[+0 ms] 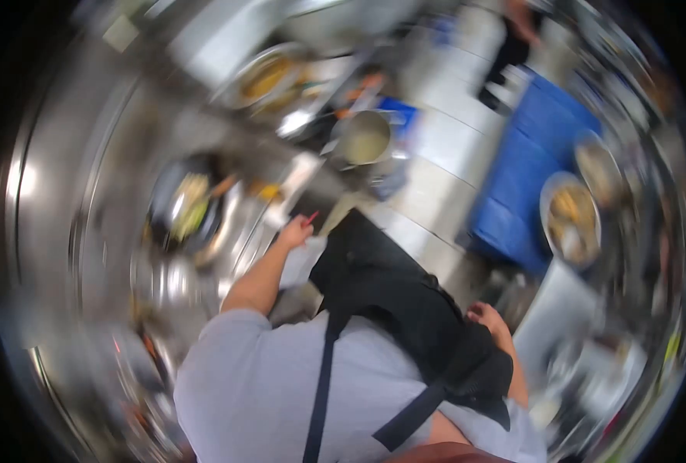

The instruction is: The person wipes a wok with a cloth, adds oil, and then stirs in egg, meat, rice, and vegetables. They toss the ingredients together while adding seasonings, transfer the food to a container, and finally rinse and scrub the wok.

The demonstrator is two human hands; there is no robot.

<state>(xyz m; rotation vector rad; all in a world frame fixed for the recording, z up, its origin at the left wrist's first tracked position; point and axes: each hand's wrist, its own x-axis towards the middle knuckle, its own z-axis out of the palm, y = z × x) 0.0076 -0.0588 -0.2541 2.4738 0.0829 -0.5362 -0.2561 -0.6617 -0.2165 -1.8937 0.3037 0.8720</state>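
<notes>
The whole view is blurred by motion. My left hand [295, 231] is stretched forward over the steel counter edge, and a thin red stick [311, 218] pokes out of its fingers. It is nearest to a dark wok [182, 207] holding green and yellow food. My right hand [488, 318] hangs low at my side against my black apron [389, 285]; its fingers are too blurred to read. I wear a grey shirt under the apron.
A steel cooking range [104, 177] runs along the left, with a pan of yellow food [270, 77] further back. A pot of pale liquid [366, 139] stands ahead. On the right are a blue surface [532, 162] and a bowl of food [571, 220]. Another person [513, 38] stands far back.
</notes>
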